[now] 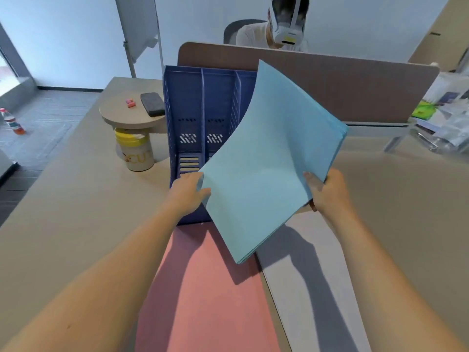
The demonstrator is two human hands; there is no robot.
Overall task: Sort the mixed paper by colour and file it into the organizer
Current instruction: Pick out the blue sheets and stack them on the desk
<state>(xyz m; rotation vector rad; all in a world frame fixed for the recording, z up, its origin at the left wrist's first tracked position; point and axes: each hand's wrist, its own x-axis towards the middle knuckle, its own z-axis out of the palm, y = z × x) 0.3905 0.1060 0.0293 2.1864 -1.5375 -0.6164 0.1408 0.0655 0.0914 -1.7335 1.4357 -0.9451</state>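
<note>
Pink paper (pixel 208 288) nearest on beige desk (pixel 76 212); brown partition (pixel 342 85) behind.

Blue paper stack (pixel 269 158) covers organizer's (pixel 187 107) right slot; two left slots open. Cup (pixel 135 151), round stand (pixel 127 115) crowd organizer's left. Desk (pixel 406 199) right bare.

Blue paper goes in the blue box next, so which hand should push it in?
Probably the right hand: it grips the blue paper at its near edge, behind the stack. The left hand sits between the paper and the organizer, better for steadying.
</note>
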